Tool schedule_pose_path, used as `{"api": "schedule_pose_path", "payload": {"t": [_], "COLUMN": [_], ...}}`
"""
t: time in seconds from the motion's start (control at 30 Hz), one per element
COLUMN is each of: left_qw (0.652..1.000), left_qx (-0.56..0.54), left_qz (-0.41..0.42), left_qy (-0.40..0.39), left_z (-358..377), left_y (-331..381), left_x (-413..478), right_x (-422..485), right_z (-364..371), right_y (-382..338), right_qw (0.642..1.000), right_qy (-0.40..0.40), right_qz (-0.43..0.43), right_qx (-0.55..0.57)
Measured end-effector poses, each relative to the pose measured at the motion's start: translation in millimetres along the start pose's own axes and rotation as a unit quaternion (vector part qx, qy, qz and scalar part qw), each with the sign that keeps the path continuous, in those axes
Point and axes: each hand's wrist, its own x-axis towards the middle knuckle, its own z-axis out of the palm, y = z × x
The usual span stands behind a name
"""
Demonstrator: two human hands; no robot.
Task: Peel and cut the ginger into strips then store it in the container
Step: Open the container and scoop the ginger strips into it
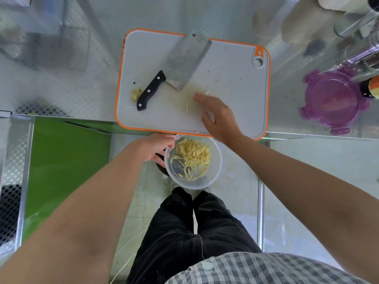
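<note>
My left hand (156, 149) grips the rim of a clear round container (215, 171), held just below the near edge of the white, orange-rimmed cutting board (235, 83). Yellow ginger strips (193, 154) fill the container's upper part. My right hand (219, 117) lies flat and open on the board, fingers pointing left, beside a few stray ginger strips (187, 106). A cleaver (184, 60) with a black handle rests on the board's left half. A small ginger scrap pile (135, 93) sits left of the handle.
A purple lid (333, 100) lies on the steel counter right of the board. Bottles and metal canisters (361, 50) stand at the far right. The counter edge runs under the board, with a green cabinet front (65, 160) below left and tiled floor beneath.
</note>
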Motion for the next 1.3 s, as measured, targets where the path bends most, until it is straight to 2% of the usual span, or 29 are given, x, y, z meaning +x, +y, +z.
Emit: {"api": "schedule_pose_path", "payload": {"t": [0.1,0.3,0.4,0.47,0.6,0.7,0.8,0.93,1.3], "left_qw": [1.0,1.0,1.0,1.0,1.0,1.0,1.0,1.0,1.0], "left_qx": [0.001,0.008,0.01,0.008,0.01,0.015,0.015,0.015,0.014], "left_qz": [0.001,0.002,0.003,0.001,0.001,-0.002,-0.001,0.0,0.001], "left_qy": [-0.002,-0.007,-0.011,-0.009,-0.012,-0.01,-0.01,-0.014,-0.003], "left_z": [0.4,-0.3,1.0,1.2,2.9,2.9,2.8,2.9,4.1], "left_y": [0.9,1.6,2.9,3.4,3.7,2.8,2.7,3.8,2.5], "left_x": [-0.1,-0.1,1.3,2.0,4.3,5.6,6.3,5.9,4.8], "right_x": [7.0,-4.6,15.7,22.4,16.1,27.9,29.5,35.6,27.6], "right_z": [-0.3,-9.0,-16.9,-14.5,-9.9,-10.6,-9.6,-18.3,-10.1], "right_y": [2.3,-3.6,3.7,7.2,9.3,7.9,4.9,9.0,6.8], "right_qw": [0.997,0.996,0.994,0.994,0.993,0.991,0.992,0.988,0.985], "right_qy": [0.01,0.069,0.095,0.075,0.059,0.058,0.029,0.033,-0.053], "right_qz": [0.052,-0.054,0.003,0.018,-0.045,-0.01,-0.02,0.0,-0.02], "right_qx": [-0.05,-0.031,-0.061,-0.084,-0.091,-0.123,-0.125,-0.15,-0.161]}}
